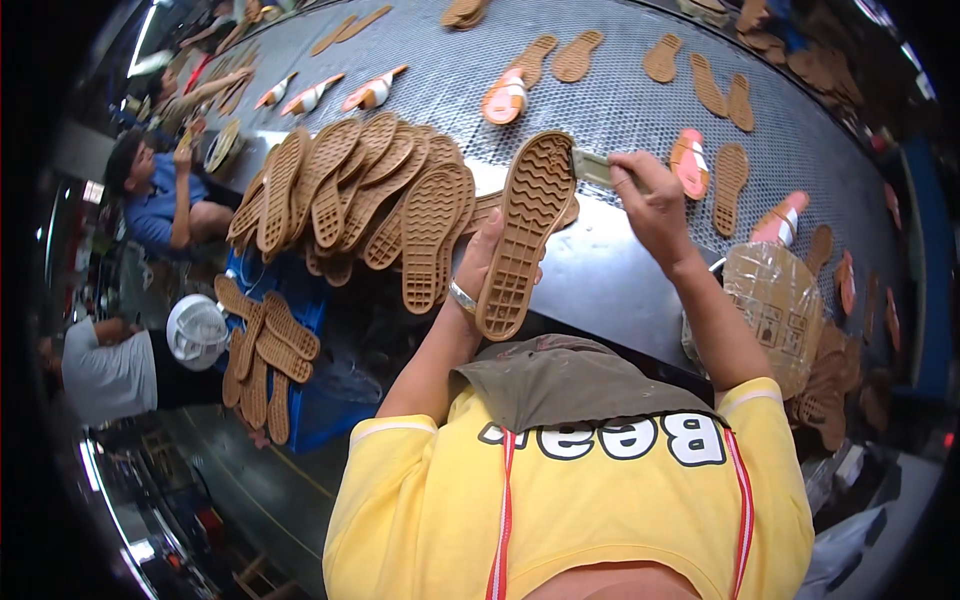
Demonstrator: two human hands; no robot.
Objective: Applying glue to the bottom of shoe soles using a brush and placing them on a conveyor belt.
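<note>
A brown shoe sole [528, 225] stands tilted up in front of me, its wavy and gridded tread towards me. My left hand [480, 262] is closed round its left edge, fingertips showing on the far side. In my right hand [652, 205] is a brush [592, 167] with a flat pale-green handle, pinched between thumb and fingers. The brush's end touches or nearly touches the sole's right edge near the toe; its bristles are mostly hidden. A big heap of similar soles [345, 185] lies to the left of my left hand.
Pink sandals [503, 97] and loose soles [577, 57] lie on a metal mesh belt [625, 112] beyond a smooth metal ledge [600, 275]. More soles top a blue crate [318, 305] at left. A tape-wrapped cardboard box [772, 310] stands right. Co-workers [155, 195] sit at left.
</note>
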